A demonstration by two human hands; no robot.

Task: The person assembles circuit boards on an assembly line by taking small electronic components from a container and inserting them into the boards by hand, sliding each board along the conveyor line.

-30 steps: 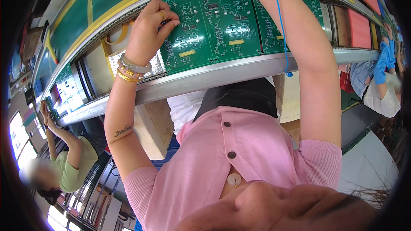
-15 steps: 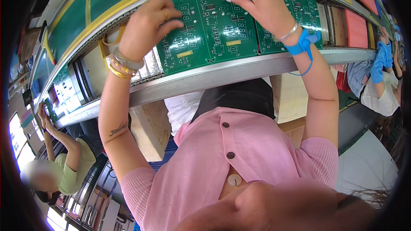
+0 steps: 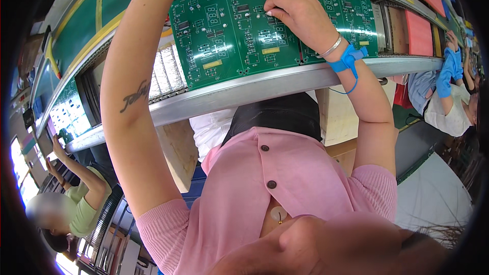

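Note:
A green circuit board panel (image 3: pixel 239 61) lies on the conveyor, carrying small chips, digit displays and yellow patches. Over its far middle part is my right hand (image 3: pixel 300 12), thumb and forefinger pinched together close to the board surface. Whatever the pinch holds is too small to make out; a pale speck shows at the fingertips. A blue wrist strap (image 3: pixel 349 61) and a silver bangle circle that wrist. My left forearm (image 3: pixel 135 71) stretches across the conveyor, and the hand itself lies beyond the upper edge of the picture.
A metal conveyor rail (image 3: pixel 214 87) runs along my side of the boards. Coral-red blocks (image 3: pixel 420 33) lie at the right. Another board (image 3: pixel 71 112) sits farther left on the line, near a person in a light green top (image 3: pixel 89 198). More people work at the far right.
My left hand has moved from above the board up and away, out of view. My right hand has come lower toward the board. The boards appear shifted slightly left.

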